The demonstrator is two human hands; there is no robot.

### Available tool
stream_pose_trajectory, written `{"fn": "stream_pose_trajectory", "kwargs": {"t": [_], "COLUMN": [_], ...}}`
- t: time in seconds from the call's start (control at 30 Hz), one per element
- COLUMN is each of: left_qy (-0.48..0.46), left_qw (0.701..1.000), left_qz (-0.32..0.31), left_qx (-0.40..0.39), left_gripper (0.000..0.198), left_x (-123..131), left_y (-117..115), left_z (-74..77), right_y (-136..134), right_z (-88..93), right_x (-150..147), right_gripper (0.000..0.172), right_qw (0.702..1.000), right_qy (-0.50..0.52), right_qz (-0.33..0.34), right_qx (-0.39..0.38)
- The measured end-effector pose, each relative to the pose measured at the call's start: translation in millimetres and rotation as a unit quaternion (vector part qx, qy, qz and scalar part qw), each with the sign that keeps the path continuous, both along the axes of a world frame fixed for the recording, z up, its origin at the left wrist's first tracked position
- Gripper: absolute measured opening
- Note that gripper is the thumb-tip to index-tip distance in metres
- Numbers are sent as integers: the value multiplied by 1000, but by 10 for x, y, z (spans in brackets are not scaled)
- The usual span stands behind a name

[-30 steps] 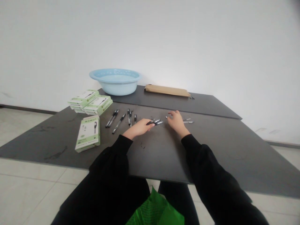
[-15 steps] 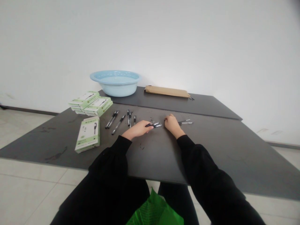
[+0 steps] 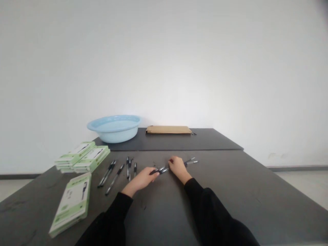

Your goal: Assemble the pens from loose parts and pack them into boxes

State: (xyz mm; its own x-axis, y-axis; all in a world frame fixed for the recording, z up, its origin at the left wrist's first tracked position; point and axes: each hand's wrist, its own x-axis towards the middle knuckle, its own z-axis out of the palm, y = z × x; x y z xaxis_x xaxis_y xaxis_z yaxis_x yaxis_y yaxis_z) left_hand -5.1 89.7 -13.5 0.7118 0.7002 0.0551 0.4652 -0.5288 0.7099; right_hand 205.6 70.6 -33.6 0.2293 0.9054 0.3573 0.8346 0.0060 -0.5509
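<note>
My left hand [image 3: 143, 178] is closed around a couple of black-and-clear pens [image 3: 161, 169], their tips pointing right. Just beyond those tips, my right hand [image 3: 178, 168] has its fingers pinched together; what is between them is too small or hidden to make out. More pens [image 3: 192, 162] stick out from behind the right hand, and I cannot tell whether it holds them or they lie on the table. To the left of my hands, several loose pens [image 3: 114, 179] lie on the dark tabletop.
A green-and-white pen box [image 3: 70, 203] lies at the near left, with stacked similar boxes [image 3: 84, 157] behind it. Farther back stand a light blue basin [image 3: 115, 128] and a flat brown cardboard piece [image 3: 168, 130], close to the white wall. A seam crosses the dark table [image 3: 230, 191].
My view has tilted up, so everything sits lower in the picture. The hands have come slightly closer together, with the pens still in the left one.
</note>
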Motion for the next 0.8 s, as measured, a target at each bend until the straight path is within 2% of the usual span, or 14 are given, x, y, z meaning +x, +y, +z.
{"fn": "stream_pose_trajectory", "kwargs": {"t": [0.17,0.3,0.47,0.57,0.8], "left_qy": [-55,-77,-71,-58,-42], "left_qw": [998,996,995,995,995], "left_qz": [12,15,40,46,31], "left_qx": [5,30,57,70,86], "left_gripper": [38,35,32,31,29], "left_x": [386,606,491,420,475], "left_y": [126,134,107,68,-122], "left_z": [68,55,-95,-141,-57], "right_y": [-26,-69,-164,-236,-383], "right_z": [60,158,338,438,568], "right_x": [151,306,412,404,289], "right_gripper": [31,19,21,23,22], "right_qw": [993,983,973,965,963], "right_qy": [94,156,199,224,220], "right_qz": [-30,-31,-15,18,105], "right_qx": [62,88,114,134,114]}}
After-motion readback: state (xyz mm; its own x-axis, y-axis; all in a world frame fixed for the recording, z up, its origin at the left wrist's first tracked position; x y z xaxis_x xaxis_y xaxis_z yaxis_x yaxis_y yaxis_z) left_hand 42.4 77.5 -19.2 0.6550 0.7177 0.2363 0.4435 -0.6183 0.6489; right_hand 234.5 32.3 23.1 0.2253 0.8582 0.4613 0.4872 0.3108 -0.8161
